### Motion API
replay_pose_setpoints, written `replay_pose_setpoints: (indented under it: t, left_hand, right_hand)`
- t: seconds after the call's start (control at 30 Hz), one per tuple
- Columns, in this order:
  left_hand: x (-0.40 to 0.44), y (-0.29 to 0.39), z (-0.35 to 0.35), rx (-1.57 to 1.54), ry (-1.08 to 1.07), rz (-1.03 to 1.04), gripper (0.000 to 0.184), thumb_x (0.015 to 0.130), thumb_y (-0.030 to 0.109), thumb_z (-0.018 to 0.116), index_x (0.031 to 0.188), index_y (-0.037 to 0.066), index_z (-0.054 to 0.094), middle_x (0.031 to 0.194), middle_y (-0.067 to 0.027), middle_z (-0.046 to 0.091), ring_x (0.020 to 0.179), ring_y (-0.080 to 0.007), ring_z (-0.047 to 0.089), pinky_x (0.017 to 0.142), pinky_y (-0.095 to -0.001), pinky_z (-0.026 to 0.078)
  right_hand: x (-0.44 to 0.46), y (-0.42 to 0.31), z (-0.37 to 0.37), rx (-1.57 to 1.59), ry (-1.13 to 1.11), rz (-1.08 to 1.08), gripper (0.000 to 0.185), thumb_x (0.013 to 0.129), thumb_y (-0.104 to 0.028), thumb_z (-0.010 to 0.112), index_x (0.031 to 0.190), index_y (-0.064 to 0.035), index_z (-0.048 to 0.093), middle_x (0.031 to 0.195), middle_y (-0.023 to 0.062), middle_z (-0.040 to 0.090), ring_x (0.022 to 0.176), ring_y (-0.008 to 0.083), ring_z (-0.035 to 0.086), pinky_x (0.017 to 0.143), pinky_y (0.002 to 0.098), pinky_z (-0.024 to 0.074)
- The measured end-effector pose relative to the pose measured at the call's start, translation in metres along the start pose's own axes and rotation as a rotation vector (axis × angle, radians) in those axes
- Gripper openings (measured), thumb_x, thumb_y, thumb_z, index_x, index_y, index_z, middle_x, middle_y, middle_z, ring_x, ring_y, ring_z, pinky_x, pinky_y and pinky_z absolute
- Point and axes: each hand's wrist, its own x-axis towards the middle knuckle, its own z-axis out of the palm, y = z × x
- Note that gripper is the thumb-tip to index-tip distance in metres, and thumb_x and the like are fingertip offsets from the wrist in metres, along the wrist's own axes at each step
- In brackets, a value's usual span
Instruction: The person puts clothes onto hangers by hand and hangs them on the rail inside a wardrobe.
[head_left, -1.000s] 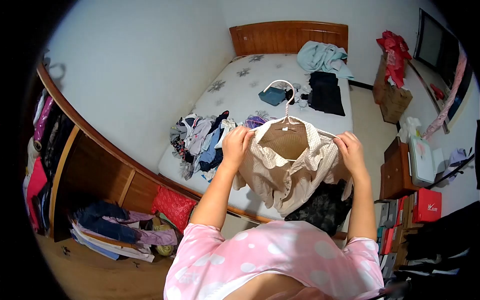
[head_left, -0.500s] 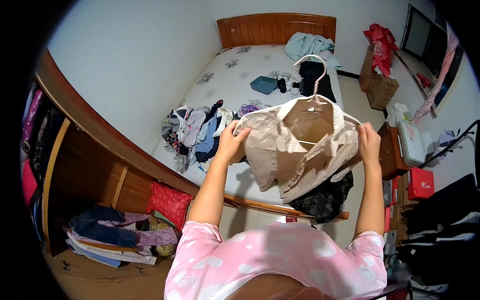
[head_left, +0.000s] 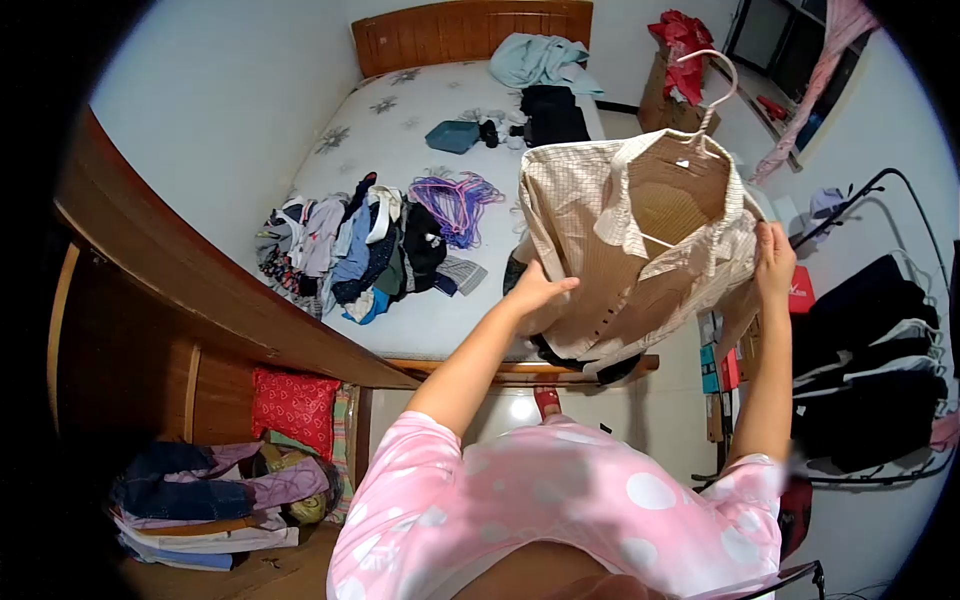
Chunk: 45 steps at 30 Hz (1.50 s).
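Observation:
A beige checked shirt [head_left: 590, 250] hangs on a pale clothes hanger [head_left: 722, 95], held up in front of me with its collar open and facing me. My left hand [head_left: 540, 290] grips the shirt's left edge near the sleeve, thumb in front, other fingers partly behind the cloth. At the opposite shoulder, my right hand [head_left: 774, 262] is closed on the fabric. The hanger's hook sticks up above the collar, touched by neither hand. Dark clothing [head_left: 618, 370] at the bed's edge is mostly covered by the shirt.
On the bed [head_left: 400, 110] lie a clothes pile [head_left: 375, 245], purple hangers [head_left: 455, 208], a teal tray [head_left: 453, 136] and folded black clothes [head_left: 553, 115]. A rack [head_left: 895, 172] with dark garments [head_left: 860, 350] stands right. The wardrobe [head_left: 225, 330] at left holds folded clothes [head_left: 205, 485].
My view has turned to the right. My left hand has moved from the shirt's shoulder down its side, and the shirt now hangs tilted. More of the garment rack shows.

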Motion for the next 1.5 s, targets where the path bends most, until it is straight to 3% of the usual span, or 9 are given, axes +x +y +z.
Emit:
replay_pose_setpoints:
  t: [0.13,0.4,0.6,0.7,0.77,0.93,1.17,1.33,1.5]
  left_hand:
    - [0.000,-0.005,0.052,-0.339,0.015,-0.268,0.046,0.086,0.030,0.061,0.121,0.001,0.050,0.112,-0.0084,0.059,0.102,-0.0194,0.054,0.084,-0.0323,0.044]
    - [-0.006,-0.083,0.072,-0.750,0.027,-0.553,0.045,0.095,0.023,0.048,0.131,0.000,0.038,0.124,-0.0146,0.051,0.110,-0.0278,0.053,0.091,-0.0428,0.046]
    - [0.014,-0.134,0.066,-0.743,0.080,-0.804,0.048,0.096,0.027,0.046,0.131,-0.003,0.036,0.124,-0.0168,0.051,0.109,-0.0296,0.054,0.089,-0.0434,0.048]
    - [0.036,-0.188,0.067,-0.542,0.156,-1.062,0.047,0.095,0.028,0.046,0.131,-0.002,0.037,0.123,-0.0174,0.051,0.107,-0.0296,0.055,0.086,-0.0460,0.048]
    - [0.042,-0.179,0.059,-0.707,0.102,-1.045,0.047,0.095,0.028,0.045,0.133,0.002,0.036,0.122,-0.0170,0.052,0.106,-0.0292,0.055,0.084,-0.0487,0.048]
    - [0.079,-0.193,0.051,-0.364,0.279,-1.129,0.051,0.091,0.032,0.052,0.129,-0.001,0.042,0.120,-0.0178,0.054,0.102,-0.0294,0.057,0.078,-0.0424,0.050]
    - [0.115,-0.224,0.014,-0.312,0.462,-0.979,0.053,0.093,0.029,0.050,0.133,-0.002,0.035,0.119,-0.0193,0.054,0.100,-0.0278,0.057,0.079,-0.0395,0.050]
    - [0.094,-0.269,0.000,-0.430,0.587,-0.996,0.051,0.088,0.020,0.057,0.130,-0.003,0.038,0.114,-0.0183,0.057,0.095,-0.0267,0.059,0.077,-0.0362,0.050]
    - [0.093,-0.279,-0.009,-0.011,0.441,-1.119,0.039,0.089,0.014,0.053,0.124,-0.003,0.045,0.102,-0.0130,0.059,0.086,-0.0213,0.057,0.075,-0.0290,0.047]
  right_hand:
    - [-0.019,0.010,0.004,-0.049,-0.065,0.077,0.034,0.094,-0.032,0.051,0.082,-0.0002,0.054,0.061,0.0055,0.043,0.059,0.0125,0.040,0.055,0.0270,0.0377]
    - [-0.048,0.104,0.039,-0.105,-0.174,0.214,0.035,0.094,-0.030,0.049,0.081,0.0022,0.050,0.063,0.0133,0.043,0.058,0.0190,0.041,0.058,0.0316,0.0393]
    - [-0.056,0.193,0.093,-0.067,-0.326,0.343,0.034,0.094,-0.028,0.048,0.082,0.0029,0.050,0.068,0.0191,0.050,0.061,0.0242,0.045,0.061,0.0349,0.0410]
    - [-0.054,0.243,0.132,-0.066,-0.423,0.380,0.032,0.094,-0.025,0.049,0.078,0.0026,0.050,0.065,0.0117,0.045,0.062,0.0158,0.043,0.062,0.0303,0.0401]
    - [-0.059,0.282,0.165,-0.036,-0.452,0.355,0.032,0.093,-0.026,0.049,0.080,0.0035,0.054,0.067,0.0169,0.052,0.063,0.0200,0.049,0.063,0.0326,0.0421]
    - [-0.058,0.349,0.246,-0.019,-0.593,0.471,0.038,0.093,-0.033,0.049,0.085,0.0035,0.058,0.072,0.0211,0.057,0.064,0.0272,0.054,0.066,0.0368,0.0438]
    - [-0.046,0.391,0.355,0.068,-0.843,0.645,0.038,0.092,-0.036,0.048,0.085,0.0003,0.059,0.076,0.0191,0.058,0.072,0.0309,0.054,0.070,0.0373,0.0426]
    - [-0.063,0.417,0.434,0.021,-0.955,0.496,0.038,0.093,-0.033,0.048,0.078,0.0021,0.051,0.068,0.0153,0.050,0.065,0.0280,0.047,0.066,0.0363,0.0397]
    - [-0.081,0.435,0.476,0.057,-0.995,0.512,0.038,0.093,-0.033,0.047,0.078,0.0020,0.049,0.068,0.0149,0.048,0.067,0.0292,0.050,0.068,0.0389,0.0399]
